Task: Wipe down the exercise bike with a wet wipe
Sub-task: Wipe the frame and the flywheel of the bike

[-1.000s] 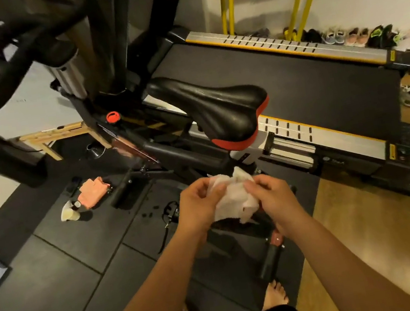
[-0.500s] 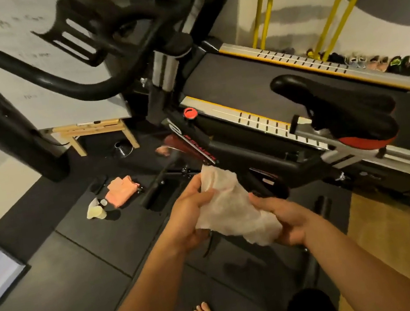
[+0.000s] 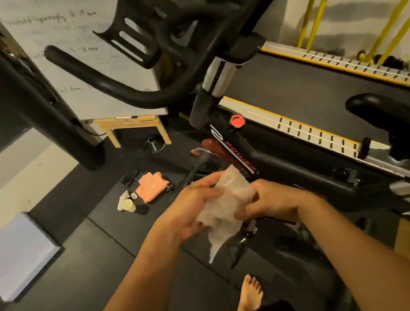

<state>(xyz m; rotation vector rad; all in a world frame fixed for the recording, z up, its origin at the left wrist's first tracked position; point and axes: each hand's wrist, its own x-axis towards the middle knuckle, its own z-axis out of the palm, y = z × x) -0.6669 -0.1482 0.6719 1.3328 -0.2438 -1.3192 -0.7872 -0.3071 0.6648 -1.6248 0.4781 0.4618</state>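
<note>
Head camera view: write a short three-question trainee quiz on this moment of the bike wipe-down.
1. True or false: both hands hold the wet wipe.
2. Which touches the wipe? A) handlebar B) saddle C) only the hands
3. Fill in: the orange cloth lies on the ____.

Key:
1. True: left hand and right hand grip it.
2. C: handlebar and saddle are apart from it.
3. Floor.

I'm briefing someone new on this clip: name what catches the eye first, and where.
Both hands, left hand and right hand, grip a white wet wipe at centre frame. Above them arcs the bike's black handlebar; the saddle sits at the right edge.
</note>
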